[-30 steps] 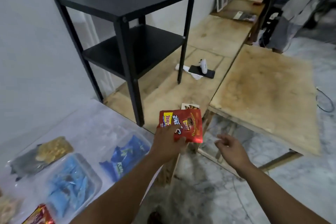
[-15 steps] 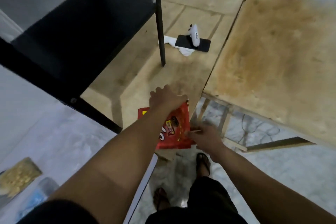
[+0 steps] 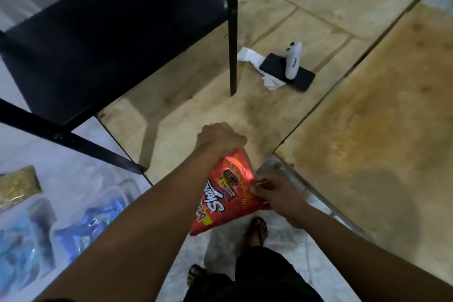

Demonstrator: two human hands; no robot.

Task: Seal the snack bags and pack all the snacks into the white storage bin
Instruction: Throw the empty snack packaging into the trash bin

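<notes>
Plywood bench [image 3: 186, 115] corner: left hand [image 3: 220, 138] clamps the red snack bag [image 3: 226, 193] top, right hand [image 3: 272, 191] pinches its side; off the edge, it could slip and spill.

A red snack bag [image 3: 225, 193] (white and yellow lettering), blue packets [image 3: 90, 223], a black shelf [image 3: 105, 39].

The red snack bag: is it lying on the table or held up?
Held up: left hand grips the red snack bag at its top, right hand its side edge.
</notes>
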